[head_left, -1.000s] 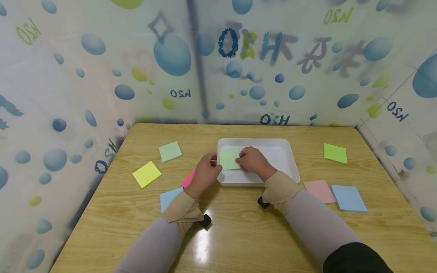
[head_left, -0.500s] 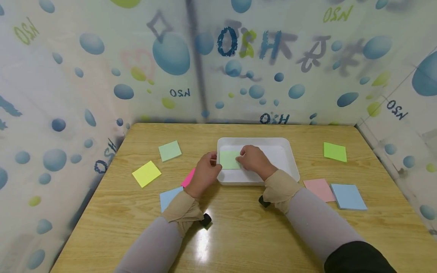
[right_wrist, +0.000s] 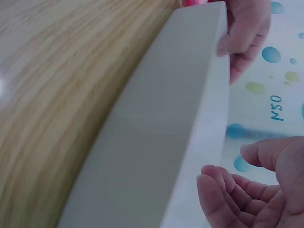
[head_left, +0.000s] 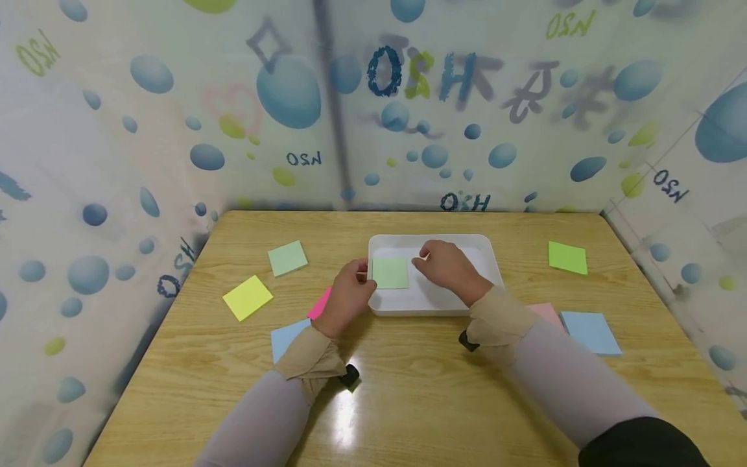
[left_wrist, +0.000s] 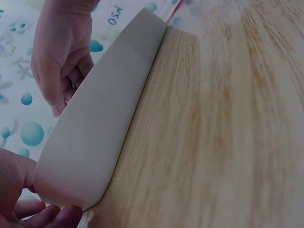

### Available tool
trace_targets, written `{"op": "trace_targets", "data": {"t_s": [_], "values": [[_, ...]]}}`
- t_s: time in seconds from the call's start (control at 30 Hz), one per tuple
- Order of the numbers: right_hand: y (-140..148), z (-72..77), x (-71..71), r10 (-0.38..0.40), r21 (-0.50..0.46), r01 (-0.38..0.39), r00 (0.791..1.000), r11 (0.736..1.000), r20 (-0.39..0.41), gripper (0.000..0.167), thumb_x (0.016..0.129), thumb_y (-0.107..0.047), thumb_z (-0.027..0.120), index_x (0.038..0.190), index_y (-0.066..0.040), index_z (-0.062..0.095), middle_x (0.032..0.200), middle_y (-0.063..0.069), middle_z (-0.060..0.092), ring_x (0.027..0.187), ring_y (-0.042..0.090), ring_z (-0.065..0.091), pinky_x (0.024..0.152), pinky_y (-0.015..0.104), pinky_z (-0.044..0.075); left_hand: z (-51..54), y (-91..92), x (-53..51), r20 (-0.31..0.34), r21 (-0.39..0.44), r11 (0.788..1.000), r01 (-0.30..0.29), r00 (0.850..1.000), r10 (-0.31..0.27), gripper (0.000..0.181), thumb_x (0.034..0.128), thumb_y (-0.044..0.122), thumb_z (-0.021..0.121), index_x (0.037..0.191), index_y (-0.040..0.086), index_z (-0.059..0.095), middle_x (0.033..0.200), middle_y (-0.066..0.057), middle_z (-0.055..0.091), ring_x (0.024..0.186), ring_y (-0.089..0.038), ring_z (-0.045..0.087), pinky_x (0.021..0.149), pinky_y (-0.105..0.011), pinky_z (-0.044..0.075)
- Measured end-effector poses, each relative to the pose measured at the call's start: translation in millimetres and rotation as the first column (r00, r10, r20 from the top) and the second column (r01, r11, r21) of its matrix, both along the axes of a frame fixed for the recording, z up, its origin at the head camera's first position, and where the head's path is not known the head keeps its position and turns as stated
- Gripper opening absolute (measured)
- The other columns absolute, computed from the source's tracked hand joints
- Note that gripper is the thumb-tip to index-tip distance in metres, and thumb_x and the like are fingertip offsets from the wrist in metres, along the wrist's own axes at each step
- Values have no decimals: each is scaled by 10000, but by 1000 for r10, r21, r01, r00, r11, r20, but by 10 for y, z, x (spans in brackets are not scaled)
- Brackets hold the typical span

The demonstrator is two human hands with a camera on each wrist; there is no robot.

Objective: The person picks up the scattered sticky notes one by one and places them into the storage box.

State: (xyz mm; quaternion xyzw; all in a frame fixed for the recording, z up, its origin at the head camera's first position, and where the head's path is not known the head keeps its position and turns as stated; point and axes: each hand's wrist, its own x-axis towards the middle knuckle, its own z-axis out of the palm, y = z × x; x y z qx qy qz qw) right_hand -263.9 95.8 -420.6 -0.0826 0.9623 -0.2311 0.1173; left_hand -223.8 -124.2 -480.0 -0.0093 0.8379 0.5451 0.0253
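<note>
Lengthwise, the white tray (head_left: 432,303) ran left to right in the head view, and the green note (head_left: 390,273) lay flat at its left end, between the two hands, edges roughly square with the walls. The note too looked wider left to right, though the slant of the view made its true shape hard to judge. The left hand (head_left: 349,295) was the nearer one: its thumb and fingers gripped the tray's left end, just beside the note's left edge. The right hand (head_left: 450,267) hung over the tray on the note's right, fingertips near that edge but apart from it, holding nothing.

The left wrist view looked along the tray's near wall, with the left hand's fingers curled against the left end and the right hand beyond the rim; the green note was hidden.

The right wrist view showed the right hand's thumb and loosely curled fingers parted, a gap between them. At the tray's left end, the left thumb touched the rim. The green note could not be seen there either.
</note>
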Motion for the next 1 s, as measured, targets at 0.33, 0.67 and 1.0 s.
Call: {"op": "trace_targets", "data": {"t_s": [0.33, 0.67, 1.0], "values": [[560, 138, 172, -44, -74, 42, 999, 996, -25, 381, 1042, -340, 585, 1239, -22, 662, 991, 135, 737, 779, 213, 663, 704, 354, 529, -5, 2, 1, 6, -2, 1000, 2, 1000, -2, 503, 947, 59, 588, 1445, -1, 542, 1333, -132, 624, 1181, -284, 620, 952, -404, 553], [1191, 220, 360, -143, -150, 137, 989, 979, -33, 449, 1067, -364, 552, 1314, 7, 606, 1100, 188, 699, 888, 234, 721, 728, 331, 579, -20, 5, 4, -3, -3, 1000, 3, 1000, -3, 489, 937, 62, 580, 1421, -6, 558, 1320, -136, 633, 1165, -284, 628, 929, -395, 555], [1685, 137, 578, -187, -169, 177, 981, 970, -45, 531, 1078, -414, 508, 1323, 51, 580, 1140, 251, 681, 982, 332, 698, 815, 454, 584, -24, -4, -6, -19, -13, 1000, 4, 1000, -5, 497, 945, 60, 588, 1437, -1, 548, 1332, -138, 629, 1166, -292, 628, 947, -418, 556]]}}
